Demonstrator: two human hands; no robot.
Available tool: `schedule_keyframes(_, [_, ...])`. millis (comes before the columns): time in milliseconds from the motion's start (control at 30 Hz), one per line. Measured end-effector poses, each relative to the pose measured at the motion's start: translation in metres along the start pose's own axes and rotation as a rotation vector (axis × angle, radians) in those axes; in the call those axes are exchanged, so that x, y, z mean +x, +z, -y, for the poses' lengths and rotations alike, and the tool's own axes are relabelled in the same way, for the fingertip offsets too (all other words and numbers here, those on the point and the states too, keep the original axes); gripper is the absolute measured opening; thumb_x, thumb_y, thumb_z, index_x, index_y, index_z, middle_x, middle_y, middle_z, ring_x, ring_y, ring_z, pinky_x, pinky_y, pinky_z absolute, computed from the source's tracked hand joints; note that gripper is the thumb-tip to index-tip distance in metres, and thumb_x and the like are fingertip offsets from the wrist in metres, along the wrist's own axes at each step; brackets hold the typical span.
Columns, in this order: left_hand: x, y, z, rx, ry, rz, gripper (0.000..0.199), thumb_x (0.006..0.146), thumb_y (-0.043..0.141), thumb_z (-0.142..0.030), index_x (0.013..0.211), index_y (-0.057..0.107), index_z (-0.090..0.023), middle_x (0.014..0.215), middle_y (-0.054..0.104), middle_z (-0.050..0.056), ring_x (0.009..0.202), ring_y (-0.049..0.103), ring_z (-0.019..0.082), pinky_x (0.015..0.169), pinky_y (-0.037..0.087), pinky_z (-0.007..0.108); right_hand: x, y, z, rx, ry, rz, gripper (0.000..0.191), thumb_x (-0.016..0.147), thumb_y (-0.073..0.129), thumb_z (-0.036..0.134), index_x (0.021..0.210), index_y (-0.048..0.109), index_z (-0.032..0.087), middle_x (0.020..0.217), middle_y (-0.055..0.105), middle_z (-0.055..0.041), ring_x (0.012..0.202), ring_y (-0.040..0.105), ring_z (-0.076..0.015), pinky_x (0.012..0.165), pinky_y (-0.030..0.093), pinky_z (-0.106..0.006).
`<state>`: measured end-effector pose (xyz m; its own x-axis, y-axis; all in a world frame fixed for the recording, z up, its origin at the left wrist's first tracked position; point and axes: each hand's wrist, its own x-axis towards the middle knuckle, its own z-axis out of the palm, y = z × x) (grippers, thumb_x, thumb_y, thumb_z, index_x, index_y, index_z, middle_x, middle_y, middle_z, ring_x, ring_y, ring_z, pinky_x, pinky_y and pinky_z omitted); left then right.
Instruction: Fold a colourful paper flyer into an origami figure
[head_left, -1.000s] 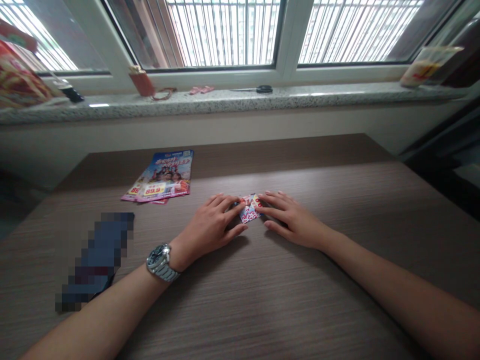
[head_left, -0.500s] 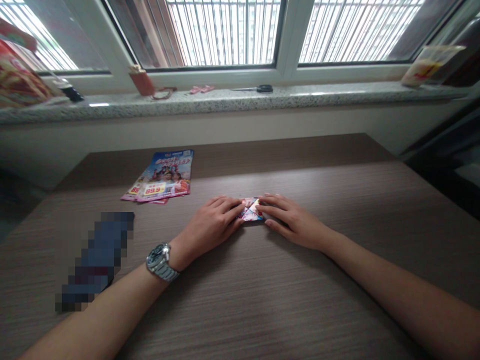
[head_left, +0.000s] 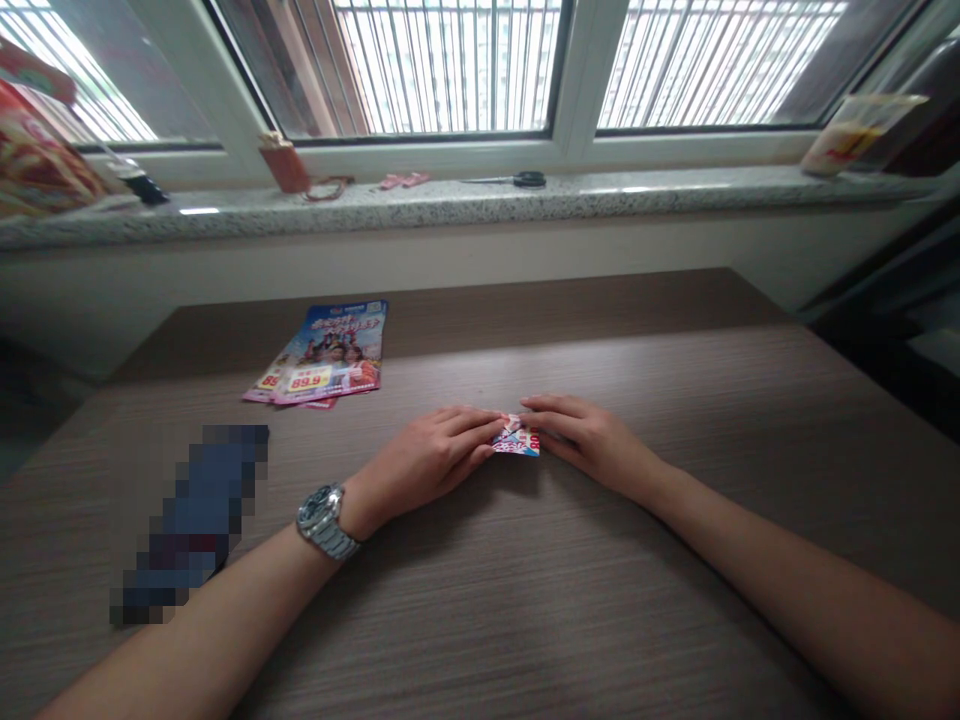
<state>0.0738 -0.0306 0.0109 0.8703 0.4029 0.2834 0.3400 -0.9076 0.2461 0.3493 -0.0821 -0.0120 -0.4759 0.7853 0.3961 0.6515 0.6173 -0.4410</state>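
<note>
A small folded paper (head_left: 517, 437), printed in pink, white, red and blue, sits between my two hands over the middle of the table. My left hand (head_left: 442, 445) has its left edge pinched between fingers and thumb. At the right edge, the fingers of my right hand (head_left: 592, 436) are closed on the paper, the thumb partly hidden behind it. A shadow falls on the wood below the paper, and its near edge looks slightly raised. Creases cross its upper face.
Printed flyers (head_left: 330, 350) lie stacked at the table's far left. A pixelated dark object (head_left: 199, 520) rests beside my left forearm. On the windowsill (head_left: 420, 205) are scissors (head_left: 525, 179), a reddish case (head_left: 285, 165) and a plastic cup (head_left: 851, 140).
The paper has shifted slightly right and nearer to me, and a different printed part of it faces up. Both hands have moved with it, and my right thumb has tucked in closer.
</note>
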Motion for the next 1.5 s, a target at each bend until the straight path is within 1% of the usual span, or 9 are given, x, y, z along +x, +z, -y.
schedule_keyframes(133, [0.000,0.001,-0.001,0.004,0.005,0.022,0.041,0.105,0.051,-0.032,0.144,0.054,-0.021,0.142,0.061,0.011,0.127,0.061,0.026,0.108,0.051,0.044,0.000,0.001,-0.001,-0.022,-0.010,0.001,0.028,0.103,0.055,0.025,0.126,0.070,0.023,0.132,0.070,-0.0110,0.119,0.067,-0.0240,0.102,0.057,-0.041])
schedule_keyframes(233, [-0.001,0.001,-0.001,0.041,0.005,0.015,0.045,0.102,0.057,-0.040,0.142,0.055,-0.021,0.139,0.062,0.012,0.123,0.062,0.028,0.105,0.052,0.046,-0.001,0.001,-0.001,-0.021,0.000,-0.007,0.029,0.104,0.054,0.026,0.127,0.070,0.025,0.129,0.071,-0.0095,0.115,0.069,-0.0235,0.099,0.059,-0.041])
schedule_keyframes(467, [-0.002,0.000,-0.001,0.037,0.006,-0.121,0.029,0.105,0.051,-0.025,0.133,0.061,-0.021,0.121,0.072,0.008,0.104,0.071,0.020,0.088,0.058,0.032,0.001,-0.002,0.006,0.039,0.012,-0.078,0.027,0.104,0.051,0.026,0.125,0.069,0.026,0.120,0.074,-0.0072,0.109,0.071,-0.0216,0.097,0.058,-0.038])
schedule_keyframes(733, [-0.002,-0.003,-0.004,0.029,-0.034,-0.270,0.025,0.103,0.054,-0.024,0.126,0.066,-0.025,0.110,0.070,0.006,0.093,0.069,0.016,0.081,0.058,0.029,0.005,-0.005,0.017,0.068,0.034,-0.137,0.023,0.106,0.048,0.027,0.117,0.069,0.024,0.106,0.072,-0.0077,0.096,0.070,-0.0197,0.085,0.058,-0.034])
schedule_keyframes(900, [0.000,-0.002,-0.005,0.023,-0.047,-0.313,0.025,0.102,0.056,-0.023,0.126,0.064,-0.022,0.101,0.071,0.005,0.089,0.068,0.016,0.079,0.058,0.029,0.004,-0.002,0.016,0.086,0.021,-0.174,0.019,0.105,0.050,0.025,0.114,0.067,0.023,0.101,0.072,-0.0064,0.091,0.069,-0.0187,0.080,0.056,-0.031])
schedule_keyframes(1100, [-0.002,0.002,-0.004,-0.038,-0.108,-0.360,0.034,0.100,0.061,-0.023,0.133,0.055,-0.019,0.112,0.073,0.007,0.096,0.072,0.017,0.087,0.059,0.031,0.006,0.001,0.017,0.152,0.079,-0.203,0.018,0.103,0.053,0.025,0.116,0.066,0.023,0.097,0.073,-0.0057,0.087,0.069,-0.0191,0.078,0.055,-0.031])
schedule_keyframes(1267, [-0.001,0.004,-0.003,-0.087,-0.149,-0.347,0.035,0.100,0.062,-0.025,0.133,0.052,-0.020,0.111,0.072,0.008,0.099,0.072,0.018,0.090,0.059,0.034,0.008,0.001,0.016,0.154,0.141,-0.213,0.022,0.102,0.054,0.027,0.118,0.068,0.022,0.095,0.074,-0.0060,0.085,0.069,-0.0193,0.078,0.056,-0.032])
schedule_keyframes(1400, [0.002,0.002,-0.003,-0.051,-0.157,-0.327,0.040,0.098,0.062,-0.025,0.137,0.050,-0.022,0.126,0.064,0.011,0.116,0.064,0.023,0.100,0.056,0.042,0.008,0.003,0.012,0.162,0.227,-0.202,0.026,0.101,0.055,0.029,0.121,0.070,0.022,0.099,0.075,-0.0075,0.083,0.069,-0.0202,0.077,0.056,-0.034])
schedule_keyframes(1500, [0.003,-0.001,-0.004,0.039,-0.110,-0.306,0.039,0.098,0.062,-0.023,0.136,0.054,-0.023,0.137,0.057,0.012,0.125,0.057,0.026,0.107,0.052,0.046,0.008,0.003,0.009,0.184,0.276,-0.192,0.027,0.100,0.057,0.029,0.122,0.071,0.021,0.102,0.076,-0.0077,0.084,0.069,-0.0206,0.077,0.055,-0.034])
